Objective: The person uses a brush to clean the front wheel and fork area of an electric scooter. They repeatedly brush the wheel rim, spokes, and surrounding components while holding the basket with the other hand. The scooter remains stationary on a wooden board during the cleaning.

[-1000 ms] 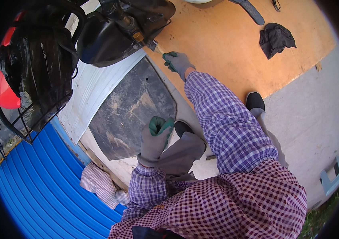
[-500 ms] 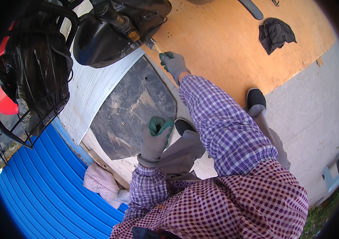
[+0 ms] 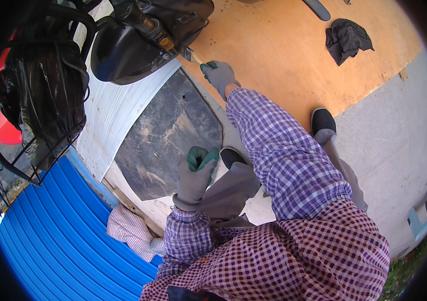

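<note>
My right hand (image 3: pixel 219 77), in a grey glove with green fingertips, is closed around a flat-ended tool with a pale handle (image 3: pixel 194 59). The tool's grey tip is beside the black mudguard (image 3: pixel 123 59) and the orange reflector (image 3: pixel 166 43) of a two-wheeled vehicle; whether they touch, I cannot tell. Most of the handle is hidden in the glove. Nearer my body, my left hand (image 3: pixel 196 173), gloved alike, curls its fingers and thumb around a dark hollow, with nothing visible inside. Below it lies a dark, scuffed sheet (image 3: pixel 168 135).
A black wire basket (image 3: pixel 38 175) holding a black plastic bag (image 3: pixel 48 90) stands at the left, above ribbed blue sheeting (image 3: pixel 58 226). A crumpled dark cloth (image 3: pixel 346 40) lies on the orange-brown board (image 3: pixel 273 55). My shoes (image 3: pixel 322 120) stand near its edge; a light blue plastic object (image 3: pixel 424 218) is far right.
My right hand has shifted very slightly upward, still gripping the tool, and the wrist has turned a little. My left hand holds the same curled pose.
</note>
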A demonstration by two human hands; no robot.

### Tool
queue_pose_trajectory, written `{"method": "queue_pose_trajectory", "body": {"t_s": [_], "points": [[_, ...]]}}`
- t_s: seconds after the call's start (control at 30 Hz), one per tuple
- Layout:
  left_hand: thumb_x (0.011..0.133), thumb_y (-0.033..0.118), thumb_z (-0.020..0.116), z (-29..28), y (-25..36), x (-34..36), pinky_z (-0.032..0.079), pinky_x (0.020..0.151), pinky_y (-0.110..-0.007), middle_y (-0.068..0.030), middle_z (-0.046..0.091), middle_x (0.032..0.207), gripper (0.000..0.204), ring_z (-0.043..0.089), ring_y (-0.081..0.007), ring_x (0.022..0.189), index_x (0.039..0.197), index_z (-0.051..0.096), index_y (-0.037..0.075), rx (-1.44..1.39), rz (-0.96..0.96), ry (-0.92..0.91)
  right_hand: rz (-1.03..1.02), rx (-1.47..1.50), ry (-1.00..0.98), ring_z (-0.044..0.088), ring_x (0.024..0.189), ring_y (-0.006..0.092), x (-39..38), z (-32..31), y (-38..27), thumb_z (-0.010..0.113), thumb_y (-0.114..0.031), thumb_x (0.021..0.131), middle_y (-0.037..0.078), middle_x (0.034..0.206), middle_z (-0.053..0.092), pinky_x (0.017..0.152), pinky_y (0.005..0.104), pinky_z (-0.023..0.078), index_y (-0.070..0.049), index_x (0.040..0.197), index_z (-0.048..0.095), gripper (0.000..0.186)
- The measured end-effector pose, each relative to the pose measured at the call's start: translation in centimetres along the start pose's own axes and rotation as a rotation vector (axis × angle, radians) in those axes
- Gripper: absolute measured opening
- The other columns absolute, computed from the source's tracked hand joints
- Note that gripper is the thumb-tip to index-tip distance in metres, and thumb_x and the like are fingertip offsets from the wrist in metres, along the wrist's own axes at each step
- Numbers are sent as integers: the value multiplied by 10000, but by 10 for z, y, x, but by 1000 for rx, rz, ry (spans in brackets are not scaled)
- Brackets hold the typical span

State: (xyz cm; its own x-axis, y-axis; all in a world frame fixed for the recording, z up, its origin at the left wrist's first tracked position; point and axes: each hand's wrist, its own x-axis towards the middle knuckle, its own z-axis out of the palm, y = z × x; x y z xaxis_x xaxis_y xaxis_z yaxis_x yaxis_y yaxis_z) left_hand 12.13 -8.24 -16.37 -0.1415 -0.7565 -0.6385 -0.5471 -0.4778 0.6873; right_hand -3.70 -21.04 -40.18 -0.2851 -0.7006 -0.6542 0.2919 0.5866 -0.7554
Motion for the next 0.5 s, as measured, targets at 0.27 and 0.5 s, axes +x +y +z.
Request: {"method": "queue_pose_trajectory", "body": {"t_s": [0.27, 0.5], "points": [[937, 106, 762, -2, 4, -5, 384, 548, -243, 28, 557, 714, 192, 484, -43, 620, 866, 602, 27, -18, -40, -3, -46, -165, 23, 680, 755, 247, -3, -29, -29, 696, -405, 919, 92, 809, 730, 727, 401, 517, -67, 998, 757, 353], [928, 87, 722, -10, 9, -11, 469, 646, -261, -9, 601, 763, 132, 607, -102, 713, 916, 612, 14, 93, -46, -37, -197, -840, -47, 717, 888, 268, 18, -69, -85, 683, -405, 914, 87, 914, 763, 808, 405, 538, -82, 1034, 774, 357]]}}
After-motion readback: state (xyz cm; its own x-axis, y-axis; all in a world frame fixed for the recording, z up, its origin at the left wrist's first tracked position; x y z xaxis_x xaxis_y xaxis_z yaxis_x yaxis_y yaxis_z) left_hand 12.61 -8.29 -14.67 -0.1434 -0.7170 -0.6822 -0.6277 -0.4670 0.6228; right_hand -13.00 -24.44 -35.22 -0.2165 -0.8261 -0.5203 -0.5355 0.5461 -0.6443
